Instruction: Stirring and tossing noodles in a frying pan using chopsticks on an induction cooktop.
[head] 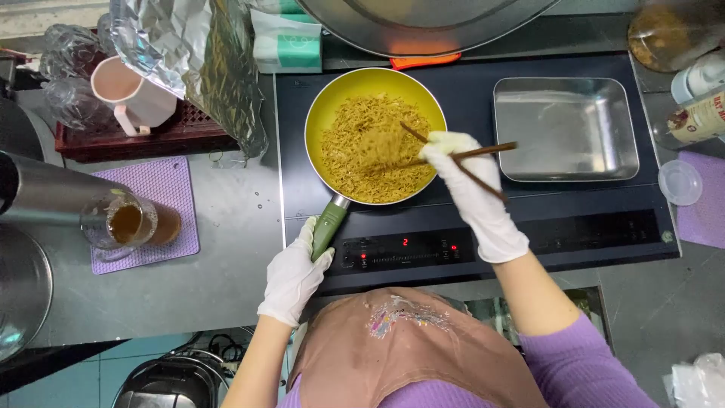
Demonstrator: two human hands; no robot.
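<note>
Black induction hob (529, 219) is lying below us. We are gripping the green pan handle (326, 229) in our closed left hand (293, 273), while our right hand (472, 193), pinching wooden chopsticks (453, 156), is reaching leftward into the yellow pan's (325, 113) noodles (370, 147).

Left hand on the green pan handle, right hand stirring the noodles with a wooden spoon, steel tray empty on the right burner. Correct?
One thing is off: the right hand holds chopsticks, not a wooden spoon. The head view shows two thin sticks crossing over the noodles. The rest stands: the left hand grips the green pan handle, and the steel tray sits empty on the right burner.
</note>
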